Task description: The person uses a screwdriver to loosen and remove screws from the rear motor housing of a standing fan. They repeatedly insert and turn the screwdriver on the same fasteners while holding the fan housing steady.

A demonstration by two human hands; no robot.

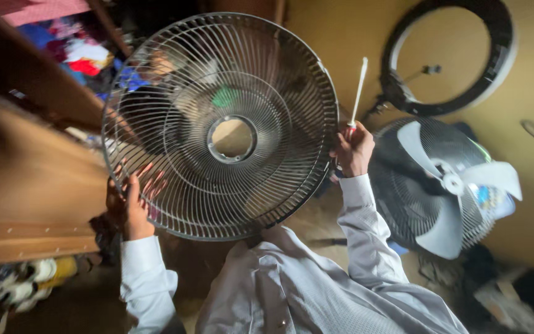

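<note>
Left hand (128, 207) clamped on lower-left rim of round wire fan guard (220, 127), held face-on between both hands. Right hand (353, 148) closed on right rim, also holding screwdriver (357, 93), shaft pointing up and away. Farther right: uncovered fan blades (449, 185), ring light (449, 55).

the fan grille (217, 124) is a round, dark wire guard with thin radial spokes and an open ring at its centre, held upright and facing the camera. the screwdriver (358, 93) points upward beside its right rim, white shaft, red handle.
</note>
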